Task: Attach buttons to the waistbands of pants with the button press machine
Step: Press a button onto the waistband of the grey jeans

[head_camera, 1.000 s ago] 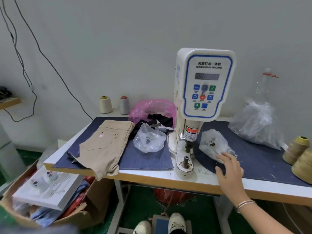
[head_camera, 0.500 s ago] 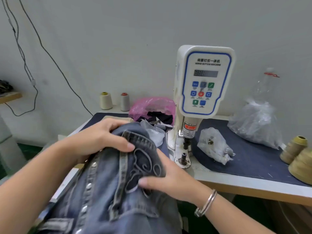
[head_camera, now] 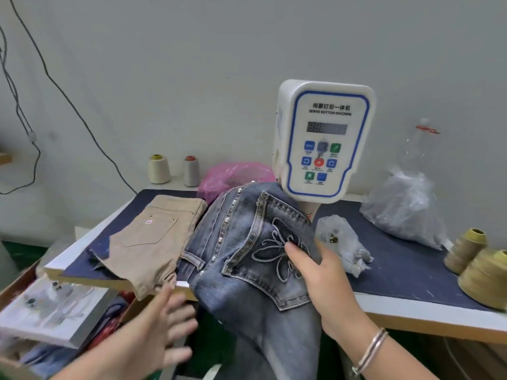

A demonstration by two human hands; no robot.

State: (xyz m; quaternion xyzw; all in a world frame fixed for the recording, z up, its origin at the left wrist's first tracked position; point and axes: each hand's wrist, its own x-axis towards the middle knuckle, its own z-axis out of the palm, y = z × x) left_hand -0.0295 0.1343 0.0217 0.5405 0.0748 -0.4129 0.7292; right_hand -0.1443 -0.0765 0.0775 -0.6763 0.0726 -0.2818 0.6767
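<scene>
Centre frame, jeans: my blue jeans [head_camera: 247, 242] lie heaped over the table edge [head_camera: 411, 305], right in front of the button press machine [head_camera: 323, 138], back pocket with the embroidered butterfly facing up.
Long axis: the jeans run from upper centre, near the machine's white head, down to lower centre, where the legs hang off the table toward me.
Waistband: I judge the waist end points up and away, toward the machine; the band itself is bunched and I cannot make it out clearly.
Right hand: my right hand [head_camera: 321, 272] grips a fold of denim at the pocket, thumb on top, fingers curled under the cloth.
Left hand: my left hand [head_camera: 162, 325] sits lower left, blurred, fingers spread and holding nothing, just beside the hanging legs.
Nearer hand: the right one is on the cloth and closer to the machine; the left lies below and to the left of the jeans.
Press point: hidden behind the heap, so I cannot tell how close the waistband is to it.
Coming move, as I judge it: find the waistband and draw it flat toward the machine's base.
Beside: tan pants [head_camera: 153, 237] lie folded, centre left; a small clear bag [head_camera: 340, 242], centre right.
</scene>
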